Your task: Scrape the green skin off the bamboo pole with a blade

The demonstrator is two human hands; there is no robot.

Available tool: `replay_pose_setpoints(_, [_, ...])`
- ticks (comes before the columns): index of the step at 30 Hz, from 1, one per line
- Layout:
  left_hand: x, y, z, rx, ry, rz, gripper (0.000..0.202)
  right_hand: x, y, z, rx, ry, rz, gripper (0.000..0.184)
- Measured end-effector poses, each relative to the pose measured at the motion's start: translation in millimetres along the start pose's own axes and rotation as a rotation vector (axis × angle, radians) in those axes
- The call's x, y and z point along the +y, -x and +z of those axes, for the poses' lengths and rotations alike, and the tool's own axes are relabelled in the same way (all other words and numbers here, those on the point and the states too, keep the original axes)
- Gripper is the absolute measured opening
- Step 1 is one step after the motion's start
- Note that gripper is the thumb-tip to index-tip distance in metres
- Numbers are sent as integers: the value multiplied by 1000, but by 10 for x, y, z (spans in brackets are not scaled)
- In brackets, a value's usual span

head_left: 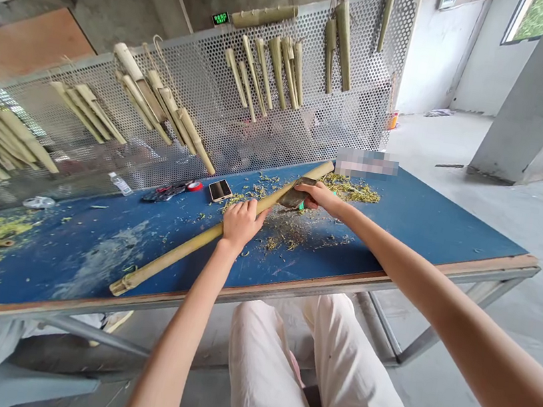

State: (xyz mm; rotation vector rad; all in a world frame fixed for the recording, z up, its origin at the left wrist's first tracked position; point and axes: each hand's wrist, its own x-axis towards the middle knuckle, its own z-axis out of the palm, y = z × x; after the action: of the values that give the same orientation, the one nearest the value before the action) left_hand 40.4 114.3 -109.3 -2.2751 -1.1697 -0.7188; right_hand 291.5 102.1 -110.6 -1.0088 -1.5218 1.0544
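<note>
Our left grip [243, 223] is closed over a long bamboo pole [178, 252], fingers curled across its top, apparently pinning it down so that it cannot roll on its rounded surface. The pole lies diagonally across the blue-painted table [430, 226], its lower end near the wood-edged front of the table and its upper end pointing toward the far side. Our right grip [323, 197] is nearly closed, pinching a dark, worn metal blade [297, 195] against the upper part of the pole. The fingers hide how the blade is held, but its flat face appears angled to bear on the bamboo.

Beside the pole lie yellow-green shavings [287, 233], fine and curled, thickest around and beyond the blade. Farther along the pole's upper side sit a phone [219, 190], a red roll of tape [194, 186], dark scissors [164, 192] and a plastic water bottle [120, 183]. Behind the pole, a perforated metal panel [240, 138] carries pale, tapered bamboo lengths [274, 72], hung in clusters so they stay apart and off the table. Our pale trousers [308, 370] show below the pole, under the table.
</note>
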Motion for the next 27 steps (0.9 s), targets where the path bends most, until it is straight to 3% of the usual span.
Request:
replay_pose_setpoints(3, [-5,-2,-1,-2,10,-5,47,4,-5,-43,42,-7,20,47])
replay_pose_setpoints(7, [-9,-8,-22,10,-24,-25,48,-43,-7,-97,341,-63,58,45])
replay_pose_setpoints(9, [-12,-10,-33,12,-19,-36,49,-60,1,-135,430,-79,75,45])
replay_pose_setpoints(11, [-20,-7,-38,11,-10,-35,49,-53,11,-146,414,-51,93,46])
replay_pose_setpoints(16, [-43,5,-33,22,-32,-38,48,17,-2,-35,95,57,93,49])
replay_pose_setpoints(18, [-43,5,-36,24,-39,-47,48,14,-17,-25,123,42,85,49])
replay_pose_setpoints(21, [-30,2,-42,24,-28,-56,47,-32,-19,-98,353,-35,68,48])
replay_pose_setpoints(23, [-22,1,-40,22,-12,-59,47,-60,-2,-144,420,-53,66,48])
replay_pose_setpoints(25, [-23,3,-32,21,6,-59,47,-66,21,-137,346,-26,78,48])
replay_pose_setpoints(27, [-32,8,-21,23,22,-58,47,-51,33,-84,183,5,101,48])
